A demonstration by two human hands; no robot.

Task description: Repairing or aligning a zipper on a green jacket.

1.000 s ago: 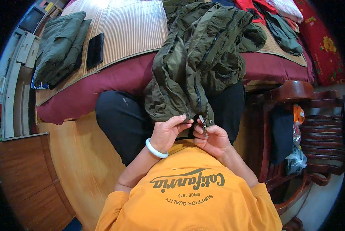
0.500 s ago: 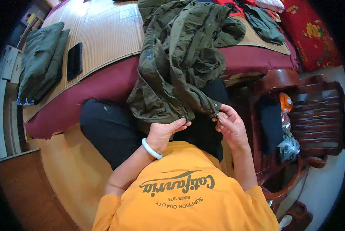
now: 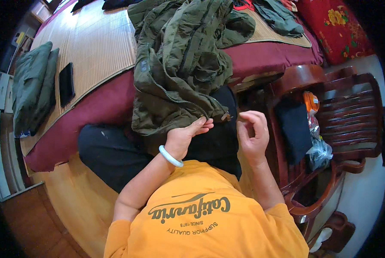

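Observation:
A dark olive-green zip jacket (image 3: 181,69) hangs crumpled over the bed edge and down onto my lap. My left hand (image 3: 183,137), with a pale bangle on the wrist, pinches the jacket's lower front corner, where one row of zipper teeth ends, between thumb and fingers. The other front edge with its zipper teeth (image 3: 217,103) lies loose, and a small metal-coloured end piece (image 3: 226,116) shows at its corner. Just right of that corner, my right hand (image 3: 253,136) is off the cloth, fingers loosely curled, a gap between thumb and forefinger, nothing visible in it.
Folded green clothes (image 3: 34,88) and a black phone (image 3: 66,84) lie on the bed's woven mat (image 3: 93,41) at left. More clothing (image 3: 280,19) is at far right. A dark wooden chair (image 3: 351,116) holds a black cloth (image 3: 293,129) and plastic packets (image 3: 319,154).
My right hand has let go of the jacket's right front corner and drawn slightly away. That corner has dropped toward my left hand, which keeps its pinch. The view has shifted to the right.

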